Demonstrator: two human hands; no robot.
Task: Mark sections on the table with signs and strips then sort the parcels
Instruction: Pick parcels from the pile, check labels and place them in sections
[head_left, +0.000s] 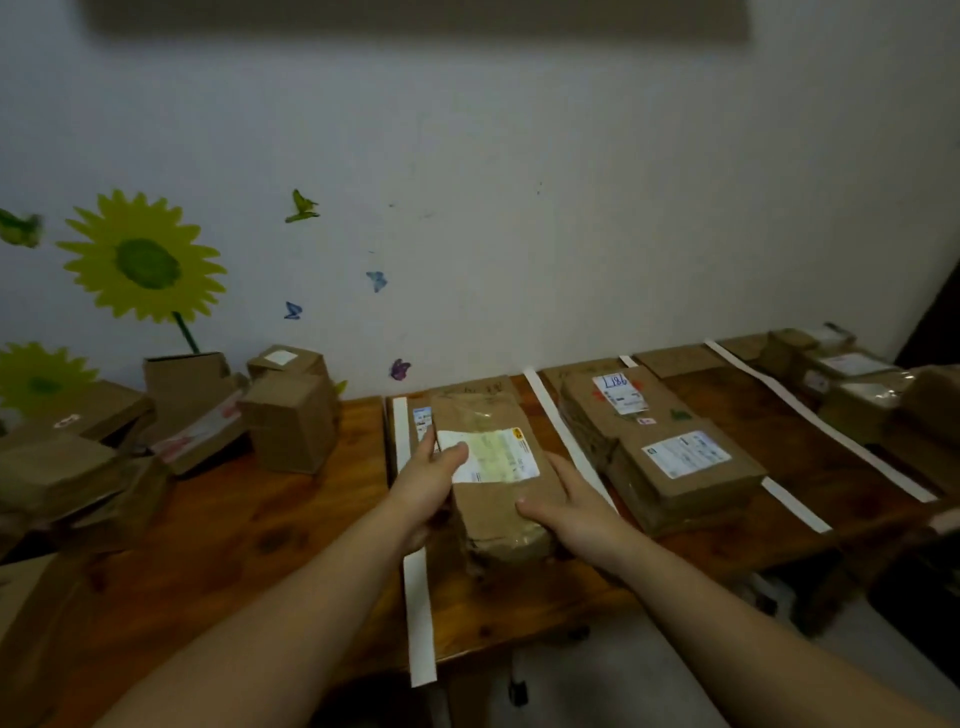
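The wooden table (260, 519) runs along the wall (519, 156), split into sections by white strips (418, 597), with a heap of brown parcels (291, 421) at its left end. The long brown parcel (493, 512) is over the section between the two leftmost strips, and the left hand (426, 483) and right hand (571, 501) clasp its sides, thumbs on top, the left thumb at its white label (498, 457).

Held at both long sides by left hand (423, 478) and right hand (571, 499): a brown parcel (493, 493), white label up. Lies lengthwise between first white strip (418, 613) and second white strip (556, 421), seemingly atop a flatter parcel, though hard to tell. Beyond that, two stacked labelled parcels (685, 467). Past a third white strip (815, 423), more parcels (852, 400). Far left, a loose heap of boxes (285, 421).
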